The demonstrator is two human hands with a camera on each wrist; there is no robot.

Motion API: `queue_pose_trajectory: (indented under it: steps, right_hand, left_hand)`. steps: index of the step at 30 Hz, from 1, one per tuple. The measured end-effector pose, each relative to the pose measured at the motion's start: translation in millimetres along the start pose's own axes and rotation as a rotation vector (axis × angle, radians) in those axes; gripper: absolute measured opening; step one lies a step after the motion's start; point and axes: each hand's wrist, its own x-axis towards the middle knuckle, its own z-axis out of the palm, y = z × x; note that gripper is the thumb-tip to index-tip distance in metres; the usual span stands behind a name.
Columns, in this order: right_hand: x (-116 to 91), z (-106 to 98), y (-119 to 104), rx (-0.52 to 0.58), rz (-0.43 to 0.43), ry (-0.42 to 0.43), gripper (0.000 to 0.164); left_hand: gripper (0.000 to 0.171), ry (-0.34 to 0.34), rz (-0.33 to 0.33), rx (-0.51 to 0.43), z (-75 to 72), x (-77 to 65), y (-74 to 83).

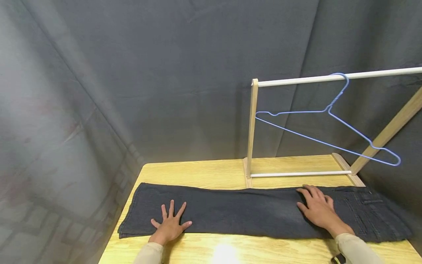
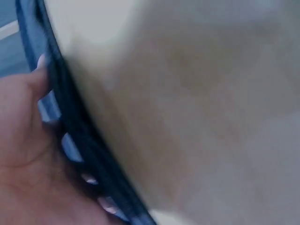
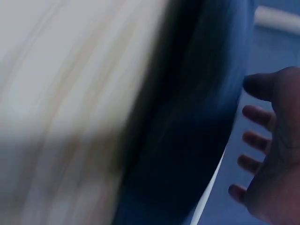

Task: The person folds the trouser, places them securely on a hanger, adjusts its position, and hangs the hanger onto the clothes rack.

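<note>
A pair of dark jeans (image 1: 244,212), folded lengthwise, lies stretched across the wooden table, hems at the left and waist at the right. My left hand (image 1: 170,228) rests on the leg part near the hems, its fingers spread wide. Over the upper leg, my right hand (image 1: 318,211) has its fingers apart and slightly bent at the cloth. The left wrist view shows the palm beside the edge of the jeans (image 2: 84,122). In the right wrist view, the thumb and fingers (image 3: 255,140) are loosely extended by the blurred dark cloth.
Behind the jeans, at the right, stands a rack with wooden posts and a white rail (image 1: 296,81). A blue wire hanger (image 1: 296,137) hangs from the rail. Grey curtains (image 1: 184,80) enclose the back and sides. Bare wooden tabletop (image 1: 197,174) shows behind the jeans.
</note>
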Motion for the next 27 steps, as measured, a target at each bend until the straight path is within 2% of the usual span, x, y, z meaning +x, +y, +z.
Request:
queue_pose_trajectory:
  steps: [2,4,8,10,12,16,21,24,27]
  right_hand:
    - [10,6,-18,0.038,-0.065,0.0,0.046]
    - [19,14,-30,0.059,-0.083,-0.015,0.044]
    - [34,27,-37,0.033,-0.049,-0.014,0.026]
    - [41,30,-36,0.017,-0.033,0.022,0.015]
    - [47,32,-34,0.016,-0.008,0.072,0.011]
    - [53,36,-30,0.058,0.064,0.107,0.017]
    - [50,40,-18,0.091,0.117,0.048,0.027]
    - [48,34,-2,0.065,0.117,0.026,0.043]
    - [44,16,23,0.035,0.155,-0.007,0.065]
  left_hand:
    - [0.081,-0.026,-0.026,0.016,-1.9,0.6,3.9]
    - [0.082,-0.048,-0.043,0.031,-3.6,1.3,6.0]
    - [0.084,-0.076,-0.04,0.026,-3.0,1.1,6.9]
    - [0.084,-0.081,-0.045,0.014,-1.4,0.5,6.9]
    - [0.084,-0.08,-0.05,0.009,-0.5,-0.2,6.8]
    - [0.083,-0.067,-0.044,0.007,-0.8,-0.2,7.5]
    - [0.084,-0.06,-0.035,-0.01,-2.0,2.1,7.8]
    - [0.085,-0.052,-0.048,-0.014,-1.3,2.9,6.9]
    - [0.085,-0.047,-0.054,-0.012,-0.4,3.1,5.1]
